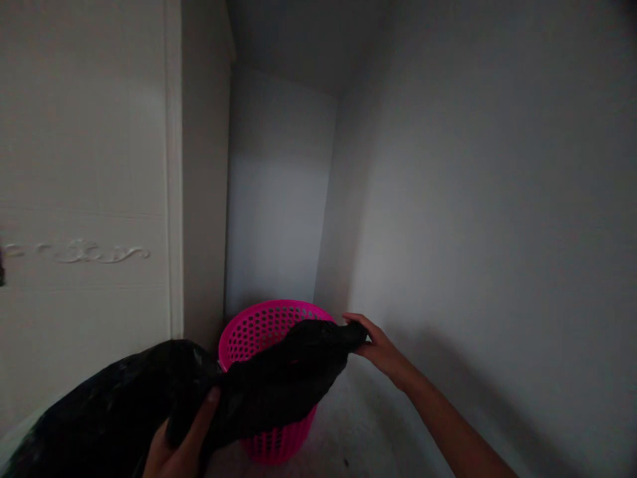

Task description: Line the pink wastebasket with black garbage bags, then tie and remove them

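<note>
A long black plastic bag (279, 382) stretches between my two hands, in front of and partly over a pink basket (256, 325) with round holes in its wall. My left hand (182, 441) grips the bag at its gathered middle, thumb on top. Its other fingers are mostly hidden by the plastic. At the right end, my right hand (375, 345) pinches the bunched tip of the bag between thumb and fingers. The rest of the bag bulges out to the lower left. Much of the basket's front and its inside are hidden behind the bag.
A white cabinet (204, 166) with carved trim (94, 252) stands on the left. A pale wall (472, 199) runs along the right and meets the back wall (279, 192) behind the basket. A small dark speck (346, 462) lies on the light floor (368, 431).
</note>
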